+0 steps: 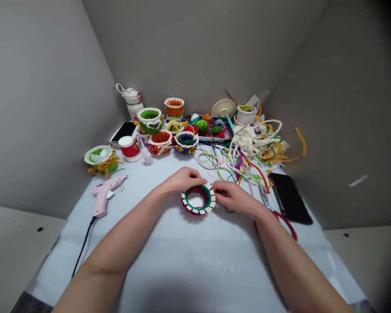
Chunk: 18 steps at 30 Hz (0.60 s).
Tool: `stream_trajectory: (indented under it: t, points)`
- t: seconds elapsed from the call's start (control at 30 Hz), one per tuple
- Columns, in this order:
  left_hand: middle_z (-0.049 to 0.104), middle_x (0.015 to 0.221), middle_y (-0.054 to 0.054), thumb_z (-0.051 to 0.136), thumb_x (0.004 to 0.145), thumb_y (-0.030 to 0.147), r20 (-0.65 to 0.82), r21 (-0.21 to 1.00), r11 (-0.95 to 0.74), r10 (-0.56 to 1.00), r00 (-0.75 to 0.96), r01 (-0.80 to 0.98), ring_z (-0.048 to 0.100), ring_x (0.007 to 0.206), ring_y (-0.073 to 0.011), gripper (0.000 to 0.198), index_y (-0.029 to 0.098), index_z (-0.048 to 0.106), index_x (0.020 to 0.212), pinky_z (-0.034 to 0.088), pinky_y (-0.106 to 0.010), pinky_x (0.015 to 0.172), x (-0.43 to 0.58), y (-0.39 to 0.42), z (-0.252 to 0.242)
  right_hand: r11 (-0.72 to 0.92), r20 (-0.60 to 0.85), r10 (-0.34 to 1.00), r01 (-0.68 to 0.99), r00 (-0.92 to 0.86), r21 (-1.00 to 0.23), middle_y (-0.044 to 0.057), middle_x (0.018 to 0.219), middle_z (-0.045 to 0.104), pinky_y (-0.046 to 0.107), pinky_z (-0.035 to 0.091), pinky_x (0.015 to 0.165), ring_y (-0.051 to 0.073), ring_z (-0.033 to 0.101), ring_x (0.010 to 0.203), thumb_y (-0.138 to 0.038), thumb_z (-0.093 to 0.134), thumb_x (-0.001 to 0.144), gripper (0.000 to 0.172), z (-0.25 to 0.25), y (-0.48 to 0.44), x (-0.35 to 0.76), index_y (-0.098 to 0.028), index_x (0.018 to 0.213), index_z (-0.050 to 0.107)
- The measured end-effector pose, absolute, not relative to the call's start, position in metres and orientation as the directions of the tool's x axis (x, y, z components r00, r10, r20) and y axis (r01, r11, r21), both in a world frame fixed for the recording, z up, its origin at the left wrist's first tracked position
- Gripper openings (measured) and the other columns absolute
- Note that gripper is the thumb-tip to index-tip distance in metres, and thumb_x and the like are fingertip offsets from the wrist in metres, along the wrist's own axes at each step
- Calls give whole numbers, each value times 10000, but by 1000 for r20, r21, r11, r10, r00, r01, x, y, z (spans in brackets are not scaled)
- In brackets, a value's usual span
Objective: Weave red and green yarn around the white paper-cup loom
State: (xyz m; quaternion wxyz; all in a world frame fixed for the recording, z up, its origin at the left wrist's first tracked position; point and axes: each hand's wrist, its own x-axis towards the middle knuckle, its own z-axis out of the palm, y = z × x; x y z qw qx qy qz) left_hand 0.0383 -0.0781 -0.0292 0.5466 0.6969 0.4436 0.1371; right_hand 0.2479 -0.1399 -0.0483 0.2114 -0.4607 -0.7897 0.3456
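Observation:
A small woven cup (pixel 198 200) with a white slatted rim and red and green yarn wound round it sits on the white table (pixel 182 261) in front of me. My left hand (pixel 184 179) curls over its far left rim, fingers closed on the edge. My right hand (pixel 232 196) pinches at its right rim, where a thin strand of yarn seems to run; the strand itself is too small to make out clearly.
A pink glue gun (pixel 104 192) with a black cord lies at the left. Several finished yarn baskets (pixel 161 126) stand at the back, beside a tangle of lace and yarn (pixel 257 148). A black phone (pixel 288 198) and red-handled scissors (pixel 280 217) lie right.

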Motion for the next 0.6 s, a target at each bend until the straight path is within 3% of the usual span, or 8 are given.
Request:
stream_trajectory:
  t: [0.13,0.23,0.4,0.6]
  points:
    - [404,513,41,609,711,447,-340,824,11,810,478,567,347,501,-79,334,149,528,584,269,-230,471,41,-80,-30,332,18,874,571,-485,-751,9,744,598,223,378,606,125,514,665,-206,498,846,137,-49,-140,247,-166,814,625]
    - [498,572,24,623,714,488,-325,844,-5,790,519,536,404,539,-88,353,142,588,652,313,-223,499,38,-77,-30,334,29,876,561,-482,-757,7,739,601,224,382,607,125,519,663,-203,498,844,136,-48,-140,246,-168,798,621]
    - [686,848,-53,660,719,459,-239,923,-47,709,663,383,578,739,-138,351,137,690,856,446,-234,662,35,-76,-27,335,30,879,571,-476,-749,7,730,603,226,381,600,126,517,652,-211,502,847,141,-49,-140,246,-169,798,627]
    - [663,745,-34,645,707,397,-259,888,-67,745,615,455,560,674,-132,275,132,685,773,441,-243,637,38,-77,-29,304,-8,878,570,-479,-763,12,750,623,228,398,601,131,532,663,-240,508,863,161,-48,-139,253,-170,845,651]
